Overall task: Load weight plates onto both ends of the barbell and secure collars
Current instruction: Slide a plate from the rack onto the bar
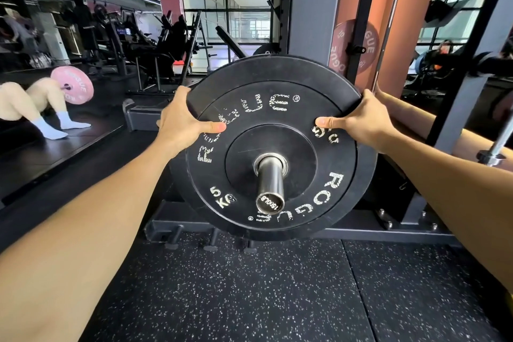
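A black 5 kg weight plate [277, 125] with worn white lettering sits on the steel barbell sleeve [270, 183], whose end sticks out toward me through the plate's hole. My left hand [181, 119] grips the plate's upper left rim, thumb across its face. My right hand [363, 121] grips the upper right rim the same way. A second black plate seems to sit just behind the first; its edge shows on the right. No collar is in view.
The grey rack upright [316, 8] and its base frame [361, 230] stand behind the plate. The barbell shaft [499, 144] runs off right. A pink plate [354, 47] hangs on the rack. A mirror on the left reflects a seated person [36, 108]. Speckled rubber floor lies below.
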